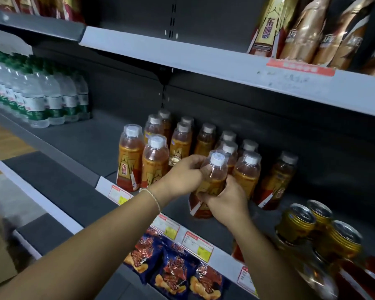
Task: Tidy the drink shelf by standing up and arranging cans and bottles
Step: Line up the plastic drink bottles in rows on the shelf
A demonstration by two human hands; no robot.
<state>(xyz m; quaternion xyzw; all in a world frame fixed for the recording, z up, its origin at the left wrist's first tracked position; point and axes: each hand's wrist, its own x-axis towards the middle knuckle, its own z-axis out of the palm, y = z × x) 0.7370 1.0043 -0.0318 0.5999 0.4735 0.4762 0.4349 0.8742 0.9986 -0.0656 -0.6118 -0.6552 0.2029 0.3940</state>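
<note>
Both your hands, left [183,177] and right [226,203], grip one bottle [212,180], upright on the shelf [78,137]. Most bottles stand; rows remain ragged, cans [318,232] unsorted.

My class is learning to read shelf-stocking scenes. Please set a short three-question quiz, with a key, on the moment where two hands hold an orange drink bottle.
1. True or false: only the right hand grips the held bottle.
2. Multiple choice: the gold cans stand (A) left of the orange bottles, (B) right of them near the shelf front, (C) on the shelf above.
3. Fill in: below the shelf edge with its price tags lie blue ____ bags.

Key
1. False: the left hand holds its upper part too.
2. B.
3. Snack (crisps pictured on them).
</note>
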